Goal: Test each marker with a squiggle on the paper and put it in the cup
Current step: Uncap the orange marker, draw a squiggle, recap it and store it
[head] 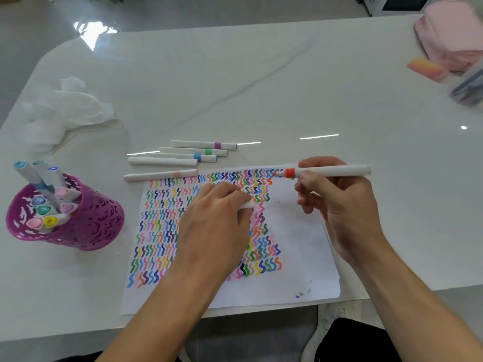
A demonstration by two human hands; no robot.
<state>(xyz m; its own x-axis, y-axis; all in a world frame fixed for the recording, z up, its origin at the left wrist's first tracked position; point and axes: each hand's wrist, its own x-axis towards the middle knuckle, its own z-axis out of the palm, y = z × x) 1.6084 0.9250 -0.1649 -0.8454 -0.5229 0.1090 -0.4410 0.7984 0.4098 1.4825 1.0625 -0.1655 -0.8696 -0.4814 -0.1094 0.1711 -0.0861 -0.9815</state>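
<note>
My right hand (337, 199) grips a white marker with an orange-red band (332, 171), uncapped, its tip at the top row of squiggles on the paper (295, 246). My left hand (217, 220) lies on the paper with fingers curled round the marker's white cap (248, 204). Rows of coloured squiggles cover most of the sheet. Several capped white markers (193, 152) lie side by side just beyond the paper's top left. The purple perforated cup (86, 220) stands at the left with several markers in it.
A crumpled white tissue (65, 111) lies at the far left of the white marble table (261, 87). At the far right are a pink cloth (452, 35), a pink-orange eraser (426, 69) and a clear pencil case (467, 87). The table's front edge runs under my forearms.
</note>
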